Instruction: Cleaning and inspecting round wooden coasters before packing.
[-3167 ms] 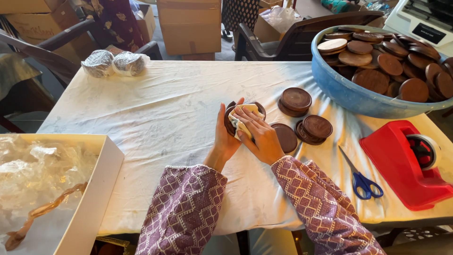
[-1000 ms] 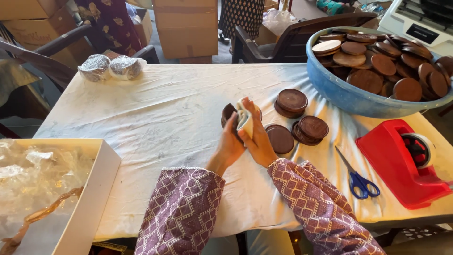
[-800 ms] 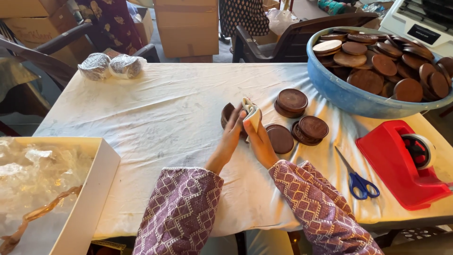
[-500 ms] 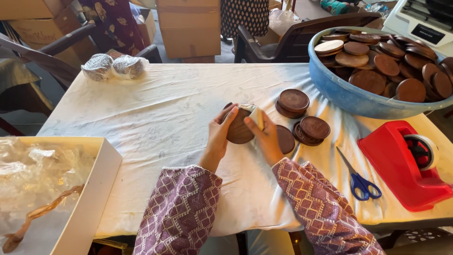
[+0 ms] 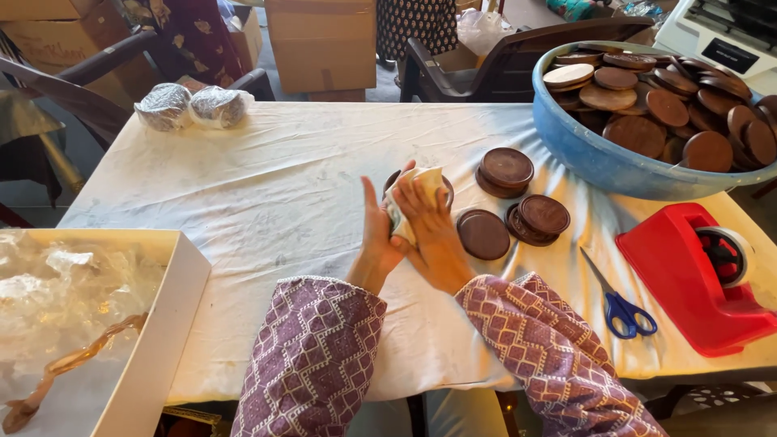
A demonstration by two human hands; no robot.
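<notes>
A pale cloth [image 5: 407, 202] is held between both hands at the middle of the white-covered table [image 5: 267, 186]. The left hand [image 5: 379, 236] is set on edge with fingers extended upward and pressed flat against the cloth's left side; the right hand [image 5: 433, 235] is laid over the cloth from the right, fingers curled on it. Part of a dark brown disc [image 5: 443, 188] is seen behind the cloth; whether it is gripped or merely lies on the table cannot be told. Both sleeves are of purple patterned fabric. Just right of the hands a single brown disc [image 5: 483, 234] lies flat, with a two-disc stack [image 5: 540, 218] beside it and another stack [image 5: 505, 170] behind. A large blue basin [image 5: 607, 158] filled with more brown discs is noted at the far right corner. A red tape dispenser [image 5: 692, 279] sits at the right edge, with blue-handled scissors [image 5: 619, 299] between it and the right forearm. Two plastic-wrapped bundles [image 5: 190, 107] rest at the far left corner. A white box [image 5: 158, 324] holding crumpled clear plastic is recorded at the near left.
</notes>
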